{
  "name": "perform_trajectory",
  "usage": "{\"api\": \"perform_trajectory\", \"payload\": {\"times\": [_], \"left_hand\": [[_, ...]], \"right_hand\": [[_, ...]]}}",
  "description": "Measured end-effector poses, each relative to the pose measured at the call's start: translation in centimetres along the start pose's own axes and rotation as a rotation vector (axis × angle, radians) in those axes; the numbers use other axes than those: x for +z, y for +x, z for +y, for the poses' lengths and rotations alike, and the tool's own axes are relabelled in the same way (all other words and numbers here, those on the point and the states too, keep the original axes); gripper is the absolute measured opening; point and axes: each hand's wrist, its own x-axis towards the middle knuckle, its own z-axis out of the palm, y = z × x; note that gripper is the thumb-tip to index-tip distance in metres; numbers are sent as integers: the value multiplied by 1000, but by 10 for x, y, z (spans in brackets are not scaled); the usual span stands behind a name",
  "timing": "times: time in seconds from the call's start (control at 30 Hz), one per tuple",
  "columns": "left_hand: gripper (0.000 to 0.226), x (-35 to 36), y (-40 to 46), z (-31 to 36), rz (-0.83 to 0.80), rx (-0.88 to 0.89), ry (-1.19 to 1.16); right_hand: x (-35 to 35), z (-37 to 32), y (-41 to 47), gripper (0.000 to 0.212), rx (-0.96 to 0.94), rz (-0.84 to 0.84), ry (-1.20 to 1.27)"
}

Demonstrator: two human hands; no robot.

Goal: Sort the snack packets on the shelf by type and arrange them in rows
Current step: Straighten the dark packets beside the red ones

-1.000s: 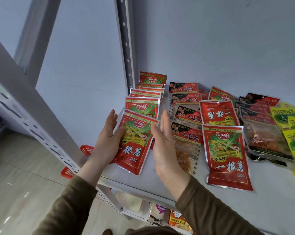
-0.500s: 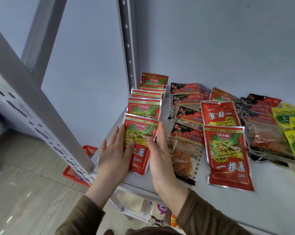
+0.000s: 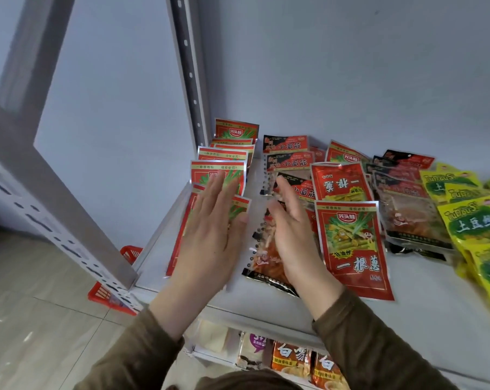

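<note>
Both hands (image 3: 249, 229) flat — red packets (image 3: 224, 178)

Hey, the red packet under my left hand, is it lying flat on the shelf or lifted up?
Flat, it appears. The left hand, fingers straight, presses the red packet against the shelf.

- A white metal shelf (image 3: 294, 302) fills the right half of the view.
- At 10 o'clock, a row of red packets (image 3: 224, 156) overlaps toward the back wall.
- At centre, black-and-red packets (image 3: 287, 144) form a second row.
- At 3 o'clock, yellow-green packets (image 3: 472, 220) lie overlapped.
- One red packet (image 3: 353, 249) lies flat at 5 o'clock.
</note>
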Motion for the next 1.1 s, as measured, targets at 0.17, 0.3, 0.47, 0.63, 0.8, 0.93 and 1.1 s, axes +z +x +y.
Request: {"api": "perform_trajectory", "payload": {"times": [0.17,0.3,0.47,0.63,0.8,0.93,1.1], "left_hand": [[65,53,28,33,-354,149,109],[69,89,37,36,-513,234,347],[74,107,31,27,-422,161,418],[78,108,33,30,-367,48,368],[76,101,56,30,-279,-143,99],[76,103,79,26,-357,-254,-17],[93,107,88,17,-357,-333,-69]], "right_hand": [[-36,-6,25,48,104,76,-68],[-55,-3,37,47,130,135,-57],[-73,3,41,48,141,181,2],[-62,6,39,50,167,127,137],[-56,10,50,52,180,143,163],[-51,9,66,53,236,129,139],[-65,11,74,50,251,208,149]]}}
